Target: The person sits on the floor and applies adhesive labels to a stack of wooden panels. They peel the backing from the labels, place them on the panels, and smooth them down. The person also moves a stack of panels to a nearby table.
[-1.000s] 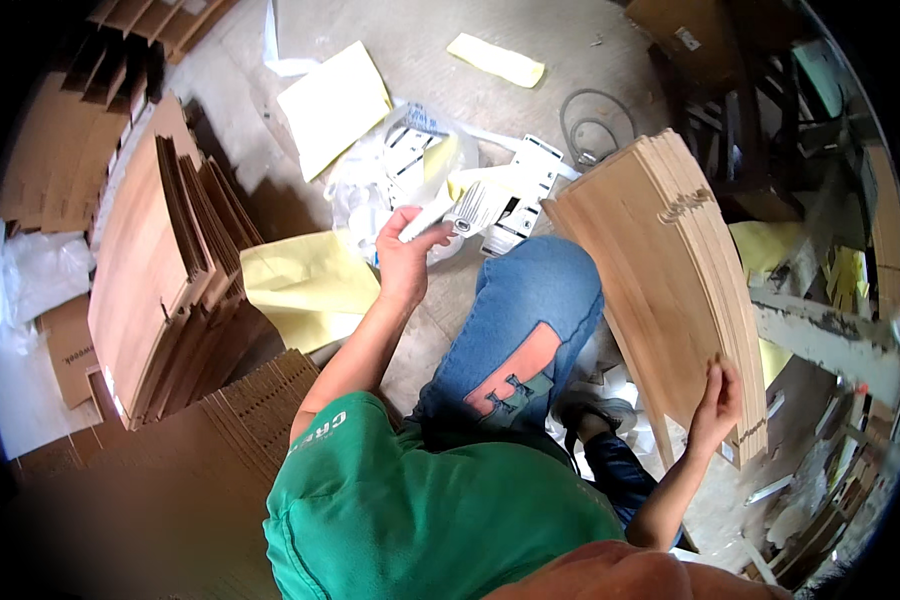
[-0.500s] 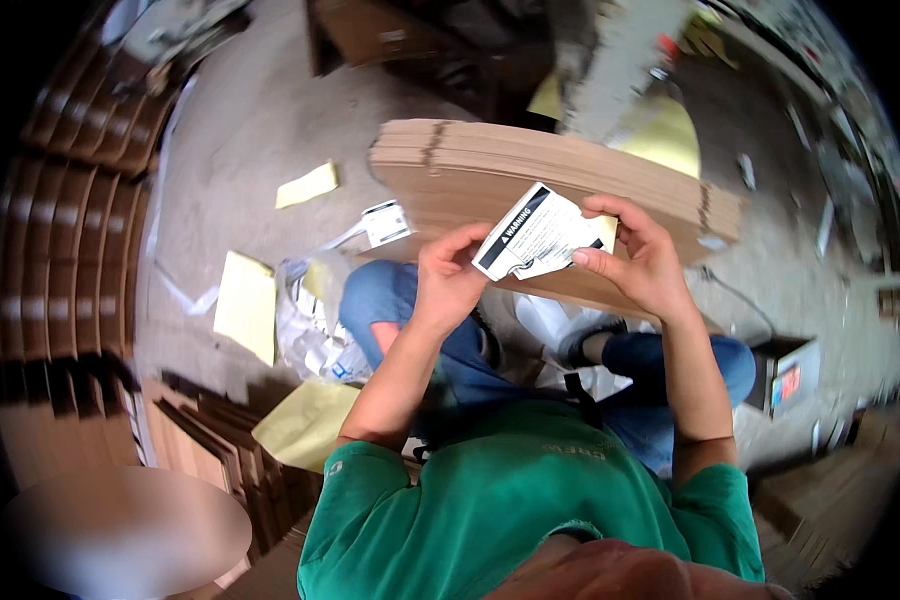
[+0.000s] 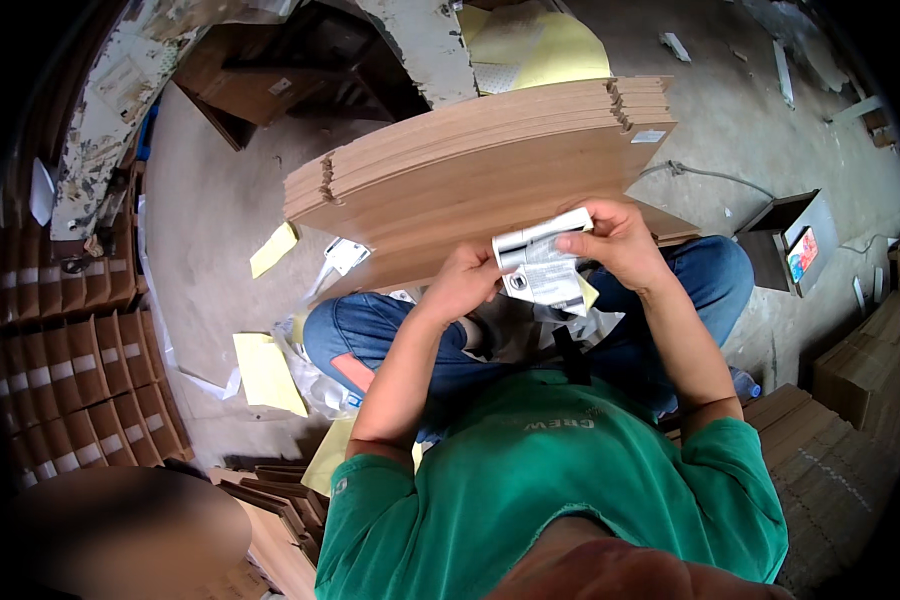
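Observation:
Between my hands I hold a white printed warning label [image 3: 542, 262] with black bands, bent over along its top, with a bit of yellow backing at its lower right corner. My left hand [image 3: 462, 284] pinches its left edge. My right hand [image 3: 618, 244] grips its upper right, thumb on the face and fingers behind. Just beyond the hands stands a stack of wood-coloured boards [image 3: 450, 205] on edge, notched near both ends of their top edges. Another small white label [image 3: 346, 254] is near the stack's left end.
Yellow paper sheets [image 3: 268, 372] and clear plastic [image 3: 322, 388] lie left of my knee. A dark open box [image 3: 785, 240] with a coloured picture stands at right, beside a cable [image 3: 715, 175]. Brown slotted stacks [image 3: 75, 370] line the far left; board stacks [image 3: 820, 470] sit at lower right.
The label has gone from nearly flat to bent over at the top, and has come slightly closer to my body. Both hands still hold it. The head view has turned.

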`<move>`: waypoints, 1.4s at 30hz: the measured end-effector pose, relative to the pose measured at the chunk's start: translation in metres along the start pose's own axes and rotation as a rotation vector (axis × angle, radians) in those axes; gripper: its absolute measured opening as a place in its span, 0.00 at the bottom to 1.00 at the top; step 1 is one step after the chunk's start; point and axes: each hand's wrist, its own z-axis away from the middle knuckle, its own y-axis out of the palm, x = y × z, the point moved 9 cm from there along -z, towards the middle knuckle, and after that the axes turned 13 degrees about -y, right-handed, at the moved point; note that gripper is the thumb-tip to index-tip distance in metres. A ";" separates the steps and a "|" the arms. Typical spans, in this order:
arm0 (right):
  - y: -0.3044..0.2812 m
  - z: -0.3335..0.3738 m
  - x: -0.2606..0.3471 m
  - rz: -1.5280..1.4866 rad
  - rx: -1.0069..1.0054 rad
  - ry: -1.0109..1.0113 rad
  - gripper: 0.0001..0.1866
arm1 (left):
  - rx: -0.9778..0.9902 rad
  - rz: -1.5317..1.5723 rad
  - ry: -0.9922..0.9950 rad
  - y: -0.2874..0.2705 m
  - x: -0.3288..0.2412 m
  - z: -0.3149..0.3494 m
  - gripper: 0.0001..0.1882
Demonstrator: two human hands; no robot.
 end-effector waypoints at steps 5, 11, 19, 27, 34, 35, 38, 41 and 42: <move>-0.020 0.003 0.001 -0.106 -0.088 -0.134 0.14 | 0.096 0.004 -0.084 0.021 0.019 -0.003 0.09; -0.021 0.006 0.011 -0.090 -0.067 -0.215 0.20 | -0.108 -0.131 0.471 0.027 -0.020 0.007 0.14; -0.014 0.026 0.025 -0.065 -0.070 -0.178 0.36 | -0.067 0.450 0.273 0.037 -0.017 -0.004 0.12; -0.042 0.031 0.009 0.028 -0.219 -0.092 0.10 | -0.022 0.389 0.339 0.054 -0.028 -0.004 0.22; -0.042 0.035 0.003 0.001 -0.221 -0.055 0.09 | 0.153 0.589 0.090 0.059 -0.015 -0.010 0.30; -0.042 0.036 -0.002 0.008 -0.194 -0.014 0.09 | 0.103 0.618 0.093 0.061 -0.017 -0.010 0.29; -0.043 0.037 -0.004 -0.055 -0.210 -0.011 0.10 | 0.023 0.661 0.166 0.055 -0.016 -0.012 0.26; -0.041 0.037 -0.003 -0.058 -0.195 -0.019 0.13 | -0.036 0.605 0.284 0.048 -0.017 -0.008 0.23; -0.040 0.037 -0.002 -0.078 -0.206 -0.020 0.14 | -0.058 0.575 0.325 0.047 -0.019 -0.006 0.22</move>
